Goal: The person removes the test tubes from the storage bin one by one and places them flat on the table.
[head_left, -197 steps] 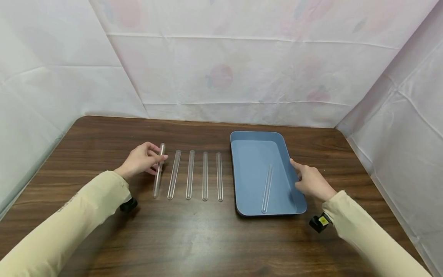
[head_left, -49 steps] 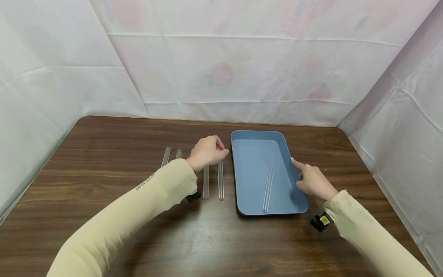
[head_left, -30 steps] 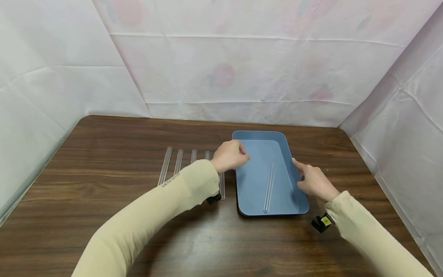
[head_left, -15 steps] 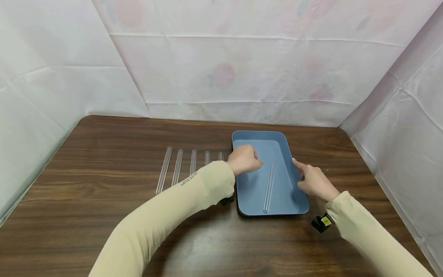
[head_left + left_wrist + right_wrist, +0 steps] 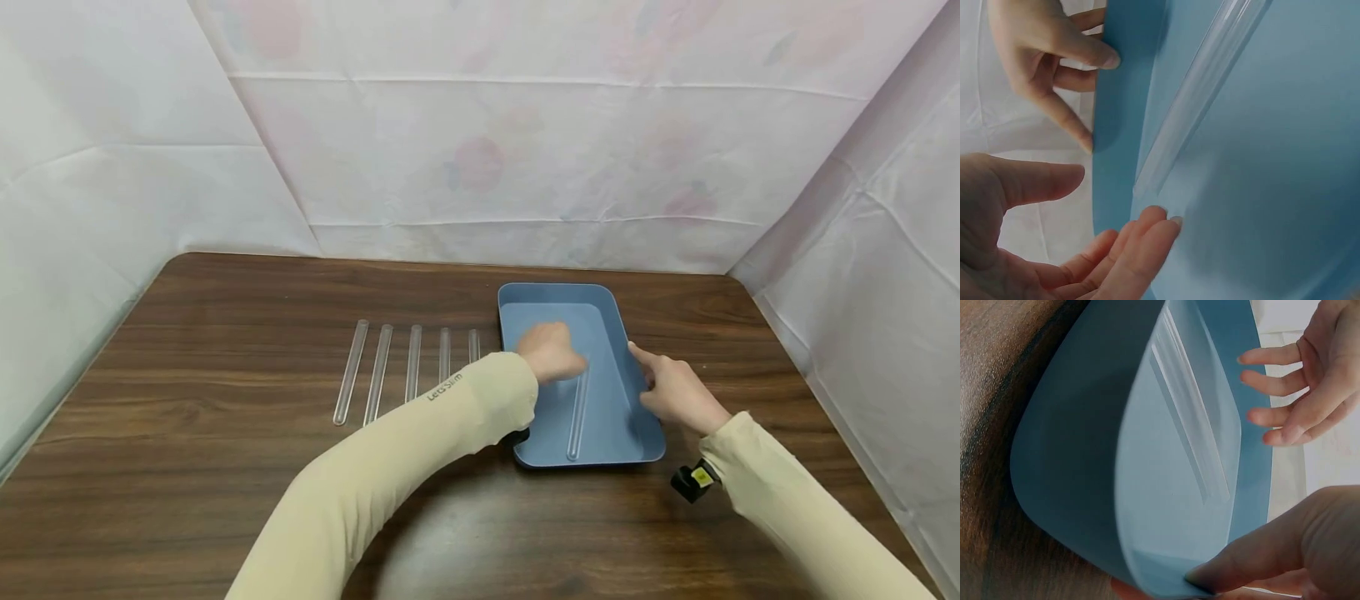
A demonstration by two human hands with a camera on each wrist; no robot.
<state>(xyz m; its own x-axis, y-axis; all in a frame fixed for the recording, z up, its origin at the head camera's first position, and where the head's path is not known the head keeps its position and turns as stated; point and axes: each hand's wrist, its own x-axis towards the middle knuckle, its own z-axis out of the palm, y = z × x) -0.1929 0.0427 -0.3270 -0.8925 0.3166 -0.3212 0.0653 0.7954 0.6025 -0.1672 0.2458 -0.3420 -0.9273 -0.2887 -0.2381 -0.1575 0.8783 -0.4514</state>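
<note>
A clear test tube [image 5: 577,417] lies inside the blue tray [image 5: 540,454], its rounded end toward the near side. Over the tray, my left hand [image 5: 552,352] is at the tube's far end. In the left wrist view its thumb and fingers [image 5: 1141,256] are spread apart beside the tube [image 5: 1200,94], with nothing between them. My right hand [image 5: 678,393] holds the tray's right wall. The right wrist view has the thumb [image 5: 1260,550] on the inside of the rim and fingertips partly hidden outside it.
Several more clear test tubes [image 5: 351,372] lie in a row on the brown wooden table [image 5: 187,417], left of the tray. The left sleeve [image 5: 420,425] hides the lower ends of some. White patterned cloth [image 5: 480,125] hangs behind and at both sides.
My left hand has let go of the leftmost test tube, which now lies in the row, and has moved right over the tray to the tube inside. My right hand has stayed put.
</note>
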